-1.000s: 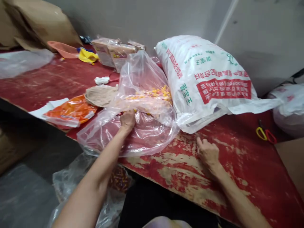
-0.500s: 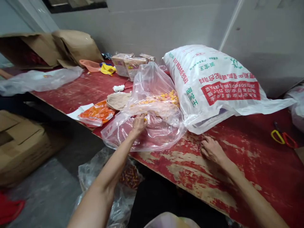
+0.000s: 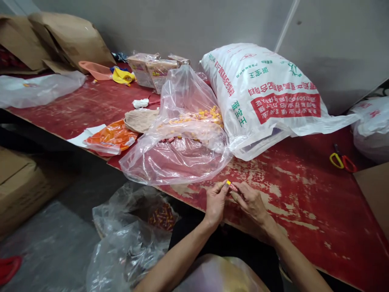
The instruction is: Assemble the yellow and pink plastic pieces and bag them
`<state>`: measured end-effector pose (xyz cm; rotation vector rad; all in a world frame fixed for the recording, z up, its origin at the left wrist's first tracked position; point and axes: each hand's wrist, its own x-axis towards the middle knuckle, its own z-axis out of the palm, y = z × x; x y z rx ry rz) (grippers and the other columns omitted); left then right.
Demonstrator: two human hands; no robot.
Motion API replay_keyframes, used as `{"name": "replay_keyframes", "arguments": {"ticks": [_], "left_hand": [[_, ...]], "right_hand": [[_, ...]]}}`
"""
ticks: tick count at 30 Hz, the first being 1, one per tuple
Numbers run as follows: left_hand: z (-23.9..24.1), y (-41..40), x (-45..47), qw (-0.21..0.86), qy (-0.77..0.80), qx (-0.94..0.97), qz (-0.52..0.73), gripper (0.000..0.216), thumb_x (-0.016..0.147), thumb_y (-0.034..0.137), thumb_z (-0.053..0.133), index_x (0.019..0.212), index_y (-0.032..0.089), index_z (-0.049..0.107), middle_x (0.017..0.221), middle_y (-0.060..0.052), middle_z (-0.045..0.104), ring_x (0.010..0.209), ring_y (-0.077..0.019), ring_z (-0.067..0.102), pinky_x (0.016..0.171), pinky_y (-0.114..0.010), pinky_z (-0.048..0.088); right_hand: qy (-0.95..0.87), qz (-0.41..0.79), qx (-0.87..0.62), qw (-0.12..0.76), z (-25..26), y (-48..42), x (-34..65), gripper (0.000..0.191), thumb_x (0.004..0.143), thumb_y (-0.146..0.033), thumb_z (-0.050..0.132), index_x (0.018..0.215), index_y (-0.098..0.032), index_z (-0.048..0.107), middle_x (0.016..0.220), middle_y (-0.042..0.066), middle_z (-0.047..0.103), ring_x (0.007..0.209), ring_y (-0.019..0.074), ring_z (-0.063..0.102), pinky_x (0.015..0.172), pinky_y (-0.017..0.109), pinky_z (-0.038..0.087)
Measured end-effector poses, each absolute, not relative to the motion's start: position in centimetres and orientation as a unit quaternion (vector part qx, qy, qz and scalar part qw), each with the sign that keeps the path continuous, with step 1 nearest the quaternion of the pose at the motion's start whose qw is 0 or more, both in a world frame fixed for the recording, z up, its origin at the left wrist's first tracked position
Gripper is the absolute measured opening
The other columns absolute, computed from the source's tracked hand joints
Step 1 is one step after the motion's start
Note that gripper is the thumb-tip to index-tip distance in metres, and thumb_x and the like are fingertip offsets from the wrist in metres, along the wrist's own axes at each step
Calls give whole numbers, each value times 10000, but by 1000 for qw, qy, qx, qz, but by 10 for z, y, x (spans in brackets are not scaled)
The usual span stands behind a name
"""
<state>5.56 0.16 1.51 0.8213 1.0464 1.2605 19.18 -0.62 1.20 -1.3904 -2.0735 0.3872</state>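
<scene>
My left hand and my right hand meet over the worn front edge of the red table. The left fingers pinch a small yellow piece. The right fingers pinch a small red piece right against it. Just behind the hands lies a big clear plastic bag, open towards me, with several small yellow and pink pieces heaped at its back. A large white printed sack lies to the bag's right.
Scissors with yellow and red handles lie at the right. An orange packet, a tan cloth, wrapped boxes and a pink dish sit further left. Below the table edge a clear bag holds red pieces; cardboard boxes stand left.
My left hand came out of the clear bag and moved right and towards me with a yellow piece. My right hand lifted off the table and closed; both now meet at the table's edge.
</scene>
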Motion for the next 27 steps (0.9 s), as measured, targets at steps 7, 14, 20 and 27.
{"name": "replay_keyframes", "arguments": {"ticks": [7, 14, 20, 27], "left_hand": [[21, -24, 54, 538, 448, 557, 447, 391, 932, 392, 380, 916, 178, 708, 926, -72, 643, 918, -190, 570, 864, -295, 438], [10, -21, 64, 512, 409, 698, 288, 266, 823, 232, 500, 979, 139, 695, 909, -91, 625, 834, -206, 587, 788, -314, 455], [5, -12, 50, 503, 473, 645, 327, 303, 828, 220, 482, 1068, 160, 657, 925, -84, 638, 854, -194, 594, 791, -301, 456], [1, -14, 55, 513, 485, 615, 350, 272, 865, 244, 442, 1019, 159, 650, 836, -67, 609, 789, -177, 579, 771, -303, 460]], "right_hand": [[-767, 172, -553, 276, 12, -21, 206, 204, 896, -335, 448, 943, -180, 573, 792, 52, 646, 673, 167, 593, 630, 264, 434], [-805, 168, -569, -7, 37, -35, 254, 190, 872, -302, 467, 916, -206, 624, 753, 44, 668, 647, 174, 610, 587, 249, 392], [-756, 96, -598, -248, 31, -36, 261, 207, 887, -190, 428, 909, -157, 632, 695, 126, 682, 663, 258, 665, 537, 273, 386], [-724, 71, -652, -214, 25, -41, 259, 175, 886, -152, 432, 879, -161, 606, 733, 123, 687, 633, 244, 666, 510, 258, 371]]}}
